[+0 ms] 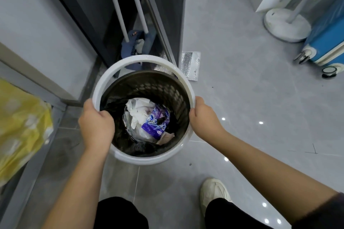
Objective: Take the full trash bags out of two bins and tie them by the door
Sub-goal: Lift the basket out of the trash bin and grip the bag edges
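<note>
A round bin (162, 158) with a dark perforated inside stands on the grey floor in the middle of the view. Its white ring (130, 60) is lifted and tilted above the rim. My left hand (96, 126) grips the ring on its left side. On the opposite side my right hand (202, 117) grips it. Inside the bin, a black trash bag (115, 106) has slumped down around the trash (147, 119): white tissue and a purple wrapper.
A dark door frame (163, 29) rises behind the bin, with a mop and broom (135, 42) and a silver foil pouch (189, 65). A yellow plastic bag (20, 126) lies at left. A fan base (286, 24) and blue suitcase (327, 42) stand at right. My shoe (214, 193) is below.
</note>
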Tool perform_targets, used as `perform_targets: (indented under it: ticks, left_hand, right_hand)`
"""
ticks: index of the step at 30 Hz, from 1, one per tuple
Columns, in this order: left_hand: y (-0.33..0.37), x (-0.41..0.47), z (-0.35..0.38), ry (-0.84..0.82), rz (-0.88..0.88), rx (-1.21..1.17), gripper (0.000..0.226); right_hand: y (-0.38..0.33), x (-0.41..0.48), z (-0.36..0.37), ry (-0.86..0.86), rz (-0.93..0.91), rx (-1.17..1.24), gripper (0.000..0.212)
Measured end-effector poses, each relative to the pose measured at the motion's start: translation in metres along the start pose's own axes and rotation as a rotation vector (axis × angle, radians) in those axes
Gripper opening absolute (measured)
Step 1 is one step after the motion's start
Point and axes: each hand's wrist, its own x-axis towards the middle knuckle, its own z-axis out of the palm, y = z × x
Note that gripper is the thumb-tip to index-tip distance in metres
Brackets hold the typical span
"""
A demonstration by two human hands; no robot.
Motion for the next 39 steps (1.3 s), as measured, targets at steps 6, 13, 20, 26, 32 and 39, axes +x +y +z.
perform_targets:
  ticks: [6, 13, 20, 26, 32, 39]
  left_hand:
    - [0.019, -0.009, -0.028, 0.049, 0.221, 0.044, 0.023]
    - [0.068, -0.025, -0.017, -0.163, 0.365, 0.081, 0.01]
    - [0.13, -0.093, 0.068, -0.411, 0.495, 0.102, 0.016]
    - [0.141, -0.147, 0.162, -0.621, 0.402, 0.318, 0.028]
    - [0.092, -0.149, 0.247, -0.814, 0.099, 0.333, 0.039]
    - [0.036, -0.15, 0.296, -0.86, -0.157, -0.024, 0.015]
  right_hand:
    - [0.002, -0.007, -0.016, 0.065, -0.056, 0.044, 0.012]
    - [0.046, 0.006, -0.055, 0.163, 0.099, 0.046, 0.027]
    - [0.162, 0.016, -0.081, 0.306, 0.462, -0.06, 0.036]
    - [0.249, 0.014, -0.075, 0.375, 0.654, 0.024, 0.036]
    - [0.3, 0.024, -0.03, 0.29, 0.768, 0.115, 0.044]
    - [0.34, 0.03, 0.004, 0.276, 0.72, 0.28, 0.043]
